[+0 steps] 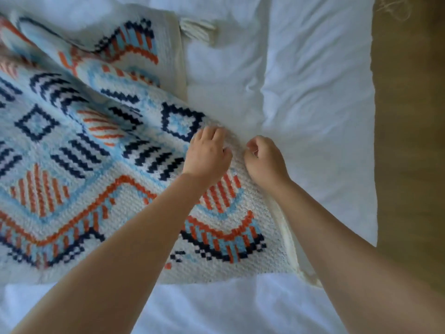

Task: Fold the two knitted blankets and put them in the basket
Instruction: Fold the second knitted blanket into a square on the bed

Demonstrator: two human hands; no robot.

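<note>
A knitted blanket [79, 150] with a white, light blue, navy and orange pattern lies spread over the left and middle of a white bed. My left hand [208, 154] lies on the blanket's right edge with its fingers curled into the knit. Just to its right, my right hand [263, 159] pinches the same white edge, fingers curled. A white tassel fringe [197, 28] shows at the blanket's far corner. Only this one blanket is in view, and no basket is in view.
White bedding [313, 92] covers the bed, wrinkled to the right of the blanket. The bed's right edge runs down the frame, with brown wooden floor [409, 141] beyond it. More white sheet lies at the near edge below the blanket.
</note>
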